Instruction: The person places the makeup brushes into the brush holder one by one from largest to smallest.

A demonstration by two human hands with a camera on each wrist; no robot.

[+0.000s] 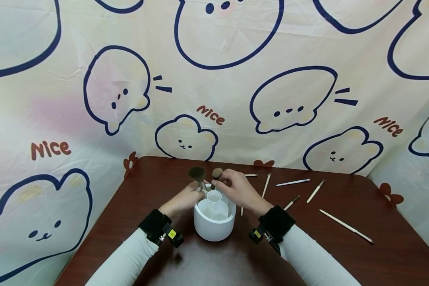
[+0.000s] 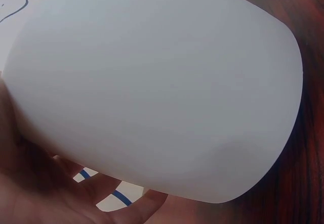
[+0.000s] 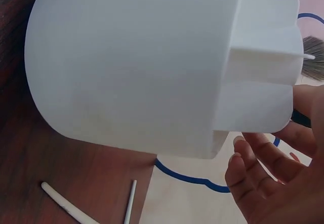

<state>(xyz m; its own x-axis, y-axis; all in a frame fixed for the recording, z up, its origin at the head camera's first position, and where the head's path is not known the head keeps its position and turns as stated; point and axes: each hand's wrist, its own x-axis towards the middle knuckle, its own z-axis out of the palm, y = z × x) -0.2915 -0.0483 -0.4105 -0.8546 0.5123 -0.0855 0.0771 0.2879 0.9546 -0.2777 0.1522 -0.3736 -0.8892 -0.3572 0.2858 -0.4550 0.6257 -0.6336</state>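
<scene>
We find the right hand (image 1: pixel 238 187) pinching the small brush (image 1: pixel 217 173) at the far rim of the white holder (image 1: pixel 214 230); the left hand (image 1: pixel 182 198) grips its left side, beside the large brush (image 1: pixel 196 173).

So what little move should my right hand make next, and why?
I'd probably have your right hand settle the smaller brush into the holder: you're pinching it bristles-up at the holder's far side, where the bigger brush also points bristles-up, and your left hand is right at the holder.
</scene>
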